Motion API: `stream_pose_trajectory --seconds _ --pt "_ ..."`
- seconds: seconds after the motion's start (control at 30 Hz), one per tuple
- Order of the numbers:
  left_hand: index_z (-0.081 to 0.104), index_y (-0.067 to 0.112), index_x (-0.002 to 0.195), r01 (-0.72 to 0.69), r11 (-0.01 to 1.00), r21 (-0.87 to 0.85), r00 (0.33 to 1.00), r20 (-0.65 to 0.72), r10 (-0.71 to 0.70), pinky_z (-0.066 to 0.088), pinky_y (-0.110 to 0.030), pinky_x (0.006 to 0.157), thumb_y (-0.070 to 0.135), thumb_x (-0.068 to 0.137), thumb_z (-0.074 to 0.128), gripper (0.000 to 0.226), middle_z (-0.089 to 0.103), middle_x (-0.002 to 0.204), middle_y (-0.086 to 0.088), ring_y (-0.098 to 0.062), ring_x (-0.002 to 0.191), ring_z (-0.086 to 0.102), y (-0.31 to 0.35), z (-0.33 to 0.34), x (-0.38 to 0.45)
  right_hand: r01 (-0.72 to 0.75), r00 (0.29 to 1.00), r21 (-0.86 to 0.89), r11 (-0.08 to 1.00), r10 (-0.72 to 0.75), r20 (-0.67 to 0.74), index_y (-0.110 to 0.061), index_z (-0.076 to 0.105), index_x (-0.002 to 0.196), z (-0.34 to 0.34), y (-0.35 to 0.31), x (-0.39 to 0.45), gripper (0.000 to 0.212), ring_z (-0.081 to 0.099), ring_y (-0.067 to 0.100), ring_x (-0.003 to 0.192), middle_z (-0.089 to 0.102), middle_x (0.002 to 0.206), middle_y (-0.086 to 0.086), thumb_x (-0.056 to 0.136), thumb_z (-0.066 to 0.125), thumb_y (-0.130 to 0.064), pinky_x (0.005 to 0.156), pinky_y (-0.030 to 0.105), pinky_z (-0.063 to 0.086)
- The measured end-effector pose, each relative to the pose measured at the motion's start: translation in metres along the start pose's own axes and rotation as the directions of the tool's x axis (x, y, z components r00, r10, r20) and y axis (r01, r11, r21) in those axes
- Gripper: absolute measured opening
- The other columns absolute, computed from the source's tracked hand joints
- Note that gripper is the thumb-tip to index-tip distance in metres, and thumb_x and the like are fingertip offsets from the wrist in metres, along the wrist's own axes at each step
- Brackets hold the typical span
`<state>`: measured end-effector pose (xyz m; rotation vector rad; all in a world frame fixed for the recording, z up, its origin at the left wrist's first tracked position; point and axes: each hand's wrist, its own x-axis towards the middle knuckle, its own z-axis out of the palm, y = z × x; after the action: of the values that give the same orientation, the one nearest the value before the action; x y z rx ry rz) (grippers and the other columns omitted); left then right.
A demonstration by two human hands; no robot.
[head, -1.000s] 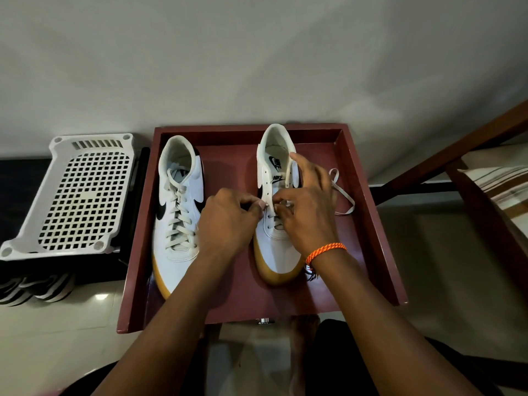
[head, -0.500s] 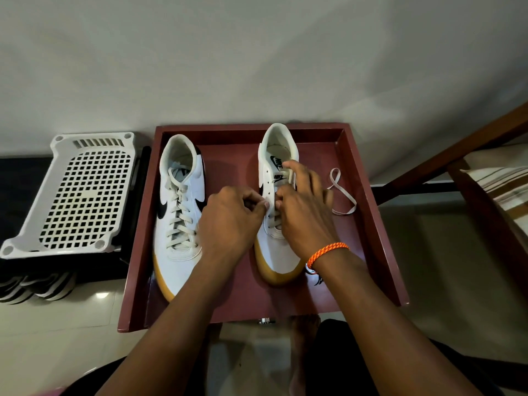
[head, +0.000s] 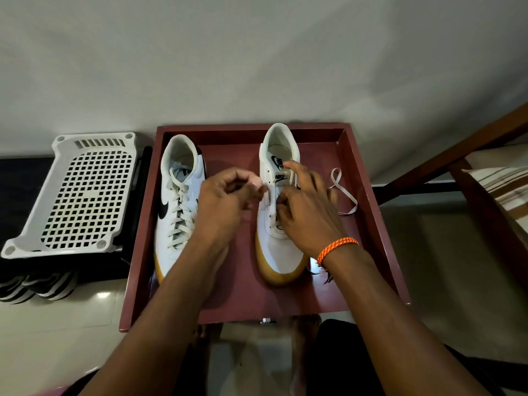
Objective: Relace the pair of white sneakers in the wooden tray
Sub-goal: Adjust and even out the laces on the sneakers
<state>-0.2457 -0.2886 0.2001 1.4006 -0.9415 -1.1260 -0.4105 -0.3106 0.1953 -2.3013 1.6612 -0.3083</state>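
While two white sneakers stand side by side in a dark red wooden tray (head: 380,224), toes toward the camera, a person's two hands work over the one on the right. The left sneaker (head: 177,207) is fully laced, its black swoosh facing the tray's left wall. The right sneaker (head: 278,252), with a gum-coloured sole and a branded tongue, has its lower eyelets bare. The left hand (head: 225,201) hovers at that shoe's left eyelet row, fingers (head: 251,181) curled with thumb and forefinger pressed together in a pinch; whether lace lies between them cannot be told through the blur. The right hand (head: 308,215), an orange braided bracelet (head: 337,247) at its wrist, rests on the shoe's throat, its fingers bent down onto the lace (head: 343,192), with the forefinger stretched up beside the tongue. One loose end of that lace loops across the tray floor to the right of the shoe. Outside the tray, to its left, sits one white perforated plastic rack (head: 83,195), with black-and-white striped footwear (head: 37,287) showing beneath it. A wooden furniture frame (head: 457,155) slants along the right edge.
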Motion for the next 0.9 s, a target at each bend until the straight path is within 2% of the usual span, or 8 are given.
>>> stream_pose_trajectory --seconds 0.13,0.23,0.3,0.37,0.43,0.57,0.77,0.9 --pt "0.066 0.013 0.097 0.113 0.847 -0.519 0.985 0.171 -0.026 0.062 -0.032 0.089 0.011 0.100 0.060 0.007 0.079 0.102 -0.004 -0.018 0.096 0.077 0.017 -0.011 -0.003 -0.003 1.000 0.013 1.000 0.003 0.008 -0.023 0.069 0.086 0.001 0.004 0.002 0.010 0.032 0.018 0.143 0.026 0.166 -0.014 0.093 0.061 -0.025 0.089 0.040 0.029" --pt "0.060 0.015 0.097 0.202 0.743 -0.638 0.969 0.240 -0.057 0.063 -0.032 0.084 0.012 0.107 0.050 0.014 0.077 0.103 -0.005 -0.018 0.081 0.074 0.022 -0.015 -0.001 0.002 1.000 0.108 0.994 -0.001 -0.012 -0.024 0.064 0.085 0.002 0.007 0.004 0.013 0.035 0.018 0.138 0.031 0.161 -0.014 0.097 0.062 -0.028 0.090 0.037 0.027" --pt "0.060 0.012 0.101 0.220 0.868 -0.445 0.967 0.213 -0.136 0.056 -0.032 0.064 0.011 0.107 0.049 0.012 0.077 0.097 -0.010 -0.020 0.065 0.066 0.019 -0.013 0.002 0.025 1.000 0.141 0.990 -0.022 -0.023 -0.028 0.058 0.086 0.002 0.009 0.007 0.018 0.040 0.021 0.132 0.037 0.156 -0.014 0.102 0.062 -0.036 0.091 0.039 0.033" --pt "0.067 0.014 0.102 0.094 0.993 0.067 0.989 0.111 -0.101 0.049 -0.032 0.064 0.025 0.106 0.053 0.019 0.079 0.090 -0.006 -0.018 0.063 0.065 0.004 -0.009 0.006 0.030 0.999 0.164 0.986 -0.028 -0.018 -0.028 0.055 0.084 0.001 0.012 0.009 0.023 0.043 0.022 0.126 0.040 0.153 -0.014 0.102 0.063 -0.041 0.094 0.042 0.040" --pt "0.072 0.026 0.096 -0.111 0.823 0.557 0.989 0.144 0.036 0.055 -0.035 0.070 0.048 0.102 0.057 0.027 0.076 0.082 0.005 -0.011 0.072 0.068 -0.017 -0.005 0.003 0.028 1.000 0.163 0.986 -0.027 -0.008 -0.025 0.060 0.083 0.000 0.015 0.010 0.024 0.043 0.021 0.124 0.040 0.153 -0.015 0.099 0.066 -0.041 0.096 0.045 0.042" --pt "0.070 0.026 0.082 -0.277 0.680 0.679 0.961 0.195 0.196 0.055 -0.046 0.074 0.040 0.100 0.062 0.023 0.064 0.077 0.012 -0.025 0.081 0.062 -0.029 -0.002 0.004 0.043 0.999 0.165 0.985 -0.047 0.020 -0.026 0.064 0.084 -0.001 0.017 0.008 0.017 0.041 0.019 0.125 0.037 0.155 -0.017 0.094 0.072 -0.036 0.096 0.044 0.042" --pt "0.073 0.012 0.089 -0.113 0.983 0.144 0.981 0.175 0.087 0.058 -0.023 0.081 0.013 0.108 0.059 0.024 0.078 0.097 -0.011 -0.011 0.087 0.071 -0.002 -0.004 0.001 0.034 0.999 0.176 0.984 -0.039 0.027 -0.028 0.066 0.082 -0.003 0.018 0.008 0.014 0.041 0.018 0.125 0.038 0.156 -0.019 0.092 0.075 -0.032 0.097 0.044 0.043" --pt "0.070 0.012 0.086 0.082 0.940 -0.332 0.966 0.258 0.007 0.059 -0.044 0.103 0.015 0.109 0.054 0.028 0.074 0.119 -0.015 -0.028 0.110 0.071 0.012 -0.010 0.000 0.026 0.999 0.166 0.986 -0.032 0.036 -0.025 0.071 0.086 -0.005 0.019 0.008 0.009 0.042 0.019 0.126 0.038 0.158 -0.018 0.091 0.074 -0.031 0.099 0.047 0.044"
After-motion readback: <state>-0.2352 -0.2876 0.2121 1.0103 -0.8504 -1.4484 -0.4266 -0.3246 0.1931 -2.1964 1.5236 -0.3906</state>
